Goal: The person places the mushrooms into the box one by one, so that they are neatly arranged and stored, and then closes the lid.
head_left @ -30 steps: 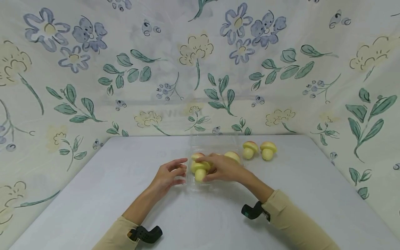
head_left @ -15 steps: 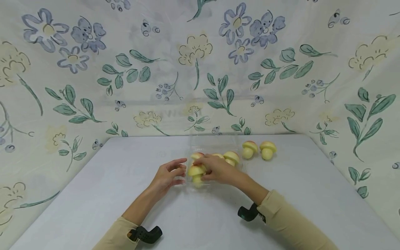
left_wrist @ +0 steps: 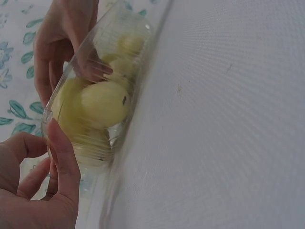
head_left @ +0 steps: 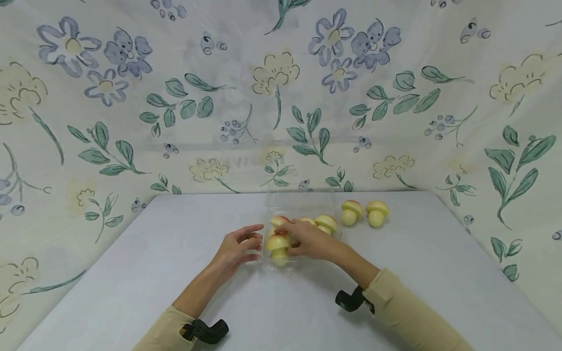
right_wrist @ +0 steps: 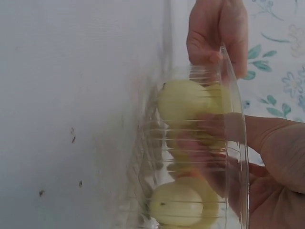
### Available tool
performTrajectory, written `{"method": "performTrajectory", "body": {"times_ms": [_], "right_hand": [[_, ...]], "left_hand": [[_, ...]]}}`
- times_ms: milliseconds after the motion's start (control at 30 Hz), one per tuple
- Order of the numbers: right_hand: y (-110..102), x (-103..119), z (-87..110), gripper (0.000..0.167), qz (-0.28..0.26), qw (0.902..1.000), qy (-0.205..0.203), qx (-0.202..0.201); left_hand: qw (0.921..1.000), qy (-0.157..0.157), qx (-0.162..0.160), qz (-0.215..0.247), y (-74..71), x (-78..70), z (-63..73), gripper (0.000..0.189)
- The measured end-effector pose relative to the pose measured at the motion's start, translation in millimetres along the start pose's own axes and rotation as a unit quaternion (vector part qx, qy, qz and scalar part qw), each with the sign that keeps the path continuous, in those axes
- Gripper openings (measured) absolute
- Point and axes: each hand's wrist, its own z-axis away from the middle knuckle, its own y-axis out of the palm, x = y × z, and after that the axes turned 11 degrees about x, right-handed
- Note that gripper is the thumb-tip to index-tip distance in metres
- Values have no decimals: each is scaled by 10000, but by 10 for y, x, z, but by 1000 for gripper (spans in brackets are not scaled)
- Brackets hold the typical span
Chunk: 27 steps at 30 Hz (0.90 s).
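Note:
A clear plastic box (left_wrist: pixel 107 33) stands at the middle of the table, holding several pale yellow mushrooms with reddish cap tops. My right hand (head_left: pixel 313 239) reaches into it. Its thumb and fingers hold the front left mushroom (head_left: pixel 278 243), whose round stem (left_wrist: pixel 102 102) shows through the wall in the left wrist view. Behind that one sits another mushroom (head_left: pixel 279 221), and to the right is one more mushroom (head_left: pixel 326 223). At the box's left end my left hand (head_left: pixel 237 248) touches the rim with loosely extended fingers. The right hand partly hides the box's contents.
Two loose mushrooms, one nearer the box (head_left: pixel 351 212) and one farther right (head_left: pixel 376 213), lie on the white table (head_left: pixel 175 219). The box's clear lid (head_left: pixel 303 199) lies folded back towards the floral cloth (head_left: pixel 246 97) behind the table.
Over the last second, my right hand has lowered the front mushroom slightly towards the box's front left corner. The left hand has stayed at the box's end. The view tilts a little.

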Motion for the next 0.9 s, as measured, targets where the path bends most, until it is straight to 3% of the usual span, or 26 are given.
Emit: {"method": "performTrajectory", "body": {"times_ms": [300, 900], "right_hand": [[-96, 16, 76, 53, -128, 9985, 517, 78], [-239, -147, 306, 50, -343, 9989, 298, 126]], "left_hand": [[10000, 9, 48, -6, 4, -15, 17, 52], [9999, 42, 51, -76, -1, 1, 25, 52]]}}
